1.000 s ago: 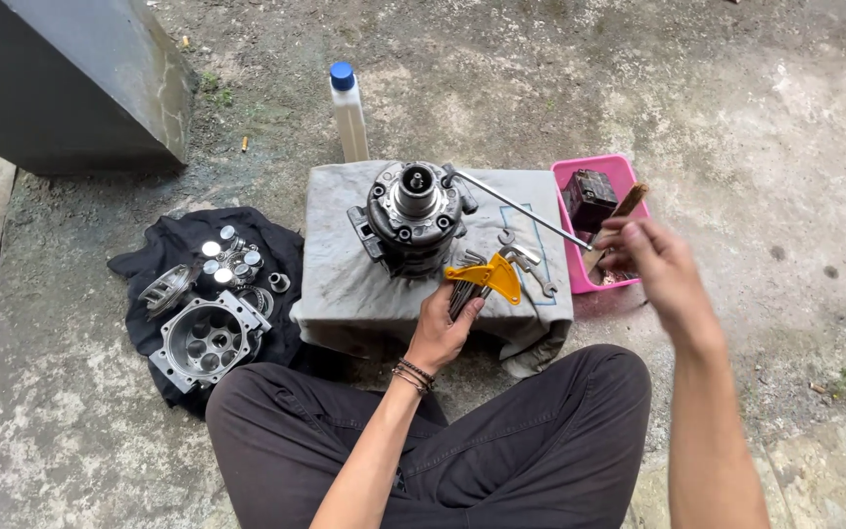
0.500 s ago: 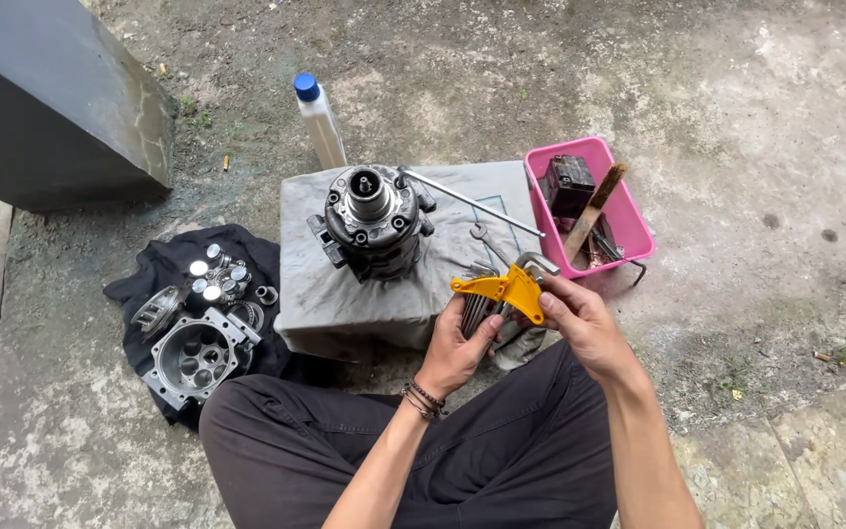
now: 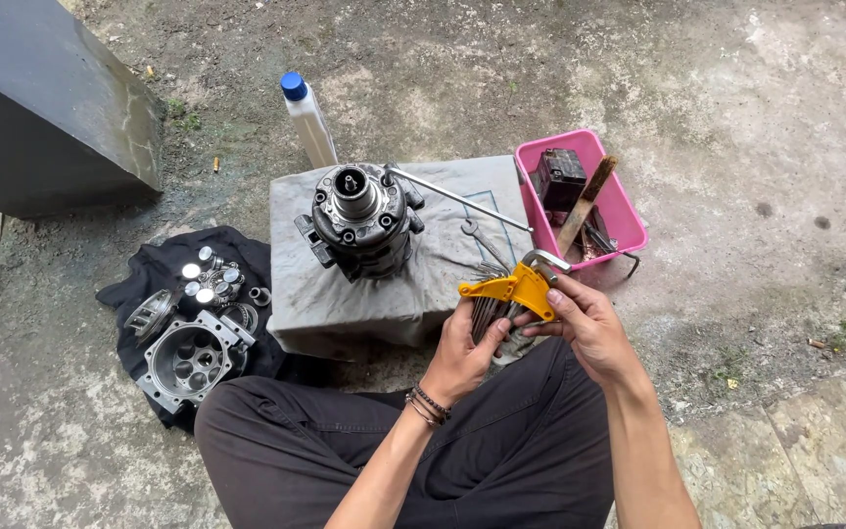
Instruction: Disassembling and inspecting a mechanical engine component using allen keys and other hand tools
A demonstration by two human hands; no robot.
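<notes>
Both hands are gripping a set of hex keys in a yellow holder (image 3: pixel 511 287) above the lap: the left hand (image 3: pixel 462 355) is clasping the key shanks from below, while the right hand (image 3: pixel 585 323) is pinching the holder's end, just in front of the cloth-covered block (image 3: pixel 443 264) bearing a round metal housing (image 3: pixel 359 220).

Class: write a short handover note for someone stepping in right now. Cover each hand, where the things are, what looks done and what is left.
Left hand: holds the set of hex keys by the key shafts.
Right hand: grips the set's yellow holder, fingers at one key.
The round metal machine part stands on a cloth-covered block, with a long rod and wrenches beside it.
Pink tub of tools at right; removed housing and small parts on black cloth at left.
Done: housing already off.
Left: no key is pulled from the holder yet.
</notes>
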